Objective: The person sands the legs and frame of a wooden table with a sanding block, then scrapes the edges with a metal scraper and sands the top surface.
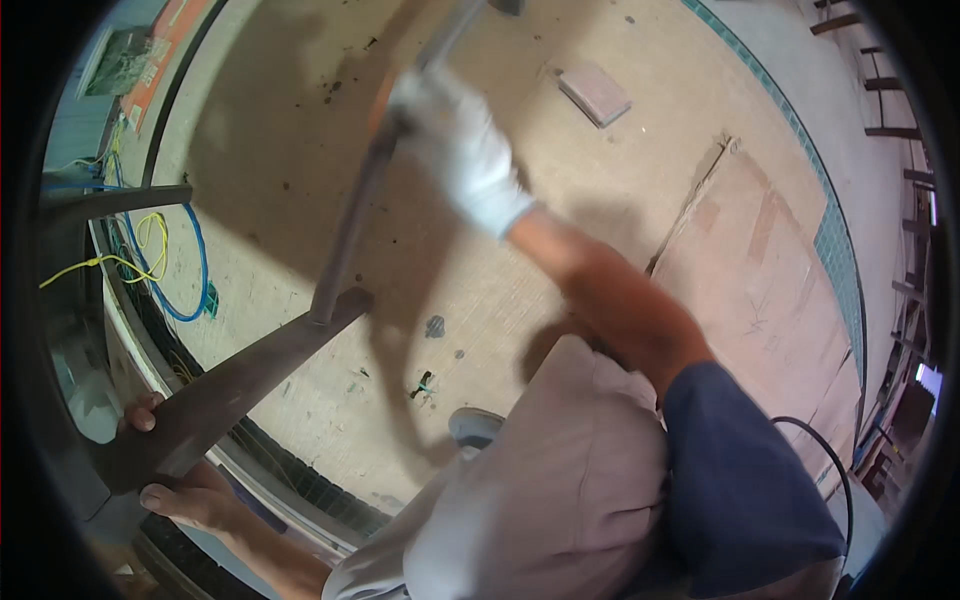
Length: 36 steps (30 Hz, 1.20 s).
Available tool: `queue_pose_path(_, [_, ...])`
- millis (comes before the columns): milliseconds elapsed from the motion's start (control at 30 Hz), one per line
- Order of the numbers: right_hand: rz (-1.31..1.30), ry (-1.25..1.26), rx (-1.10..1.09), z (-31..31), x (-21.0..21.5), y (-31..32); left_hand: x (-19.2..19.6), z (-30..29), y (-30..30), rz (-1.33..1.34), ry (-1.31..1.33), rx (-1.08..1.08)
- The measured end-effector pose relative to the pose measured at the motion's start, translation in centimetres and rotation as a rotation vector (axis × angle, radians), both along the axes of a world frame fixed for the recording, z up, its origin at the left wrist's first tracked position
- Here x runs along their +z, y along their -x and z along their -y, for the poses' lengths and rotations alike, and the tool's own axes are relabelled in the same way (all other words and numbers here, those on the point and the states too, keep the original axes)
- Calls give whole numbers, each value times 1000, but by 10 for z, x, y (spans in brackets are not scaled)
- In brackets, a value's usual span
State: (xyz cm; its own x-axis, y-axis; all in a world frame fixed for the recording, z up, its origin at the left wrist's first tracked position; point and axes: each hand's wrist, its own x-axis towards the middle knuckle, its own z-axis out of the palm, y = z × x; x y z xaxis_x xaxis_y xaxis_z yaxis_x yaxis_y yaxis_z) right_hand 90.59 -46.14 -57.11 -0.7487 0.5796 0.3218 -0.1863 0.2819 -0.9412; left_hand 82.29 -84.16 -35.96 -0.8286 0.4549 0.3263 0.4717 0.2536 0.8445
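A dark brown wooden furniture frame has a broad tapered leg [250, 385], joined near its end by a long thin rail [348, 225] that runs up and away. My bare left hand [195, 497] is closed round the wide part of the leg at the lower left, thumb on the near side and fingertips showing on the far side. My right hand [455, 150], in a white glove, is closed at the rail's upper part and smeared by motion. An orange strip [381, 102] shows beside its fingers; what it belongs to is hidden.
Flattened cardboard [760, 270] lies on the right of the stained floor covering, with a small flat block [594, 95] beyond it. Yellow and blue cables [150, 250] coil at the left. Another dark wooden arm [120, 200] juts in there. My shoe [476, 427] is below the rail.
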Motion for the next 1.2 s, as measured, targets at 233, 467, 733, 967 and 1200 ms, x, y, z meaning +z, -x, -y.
queue_pose_path(233, [-194,675,37,62,0,0,-13,20,1,-72,135,101])
queue_pose_path(467, [-163,37,-446,-105,-3,30,-19,134,20,34,293,150])
queue_pose_path(733, [217,-190,-418,-48,7,14,-54,-60,-65,673,1377,-672])
queue_pose_path(967, [329,-411,-275,-153,7,5,-117,-250,-35,-179,757,-356])
queue_pose_path(1200, [64,-884,-232,-220,8,8,-162,-318,22,309,919,-111])
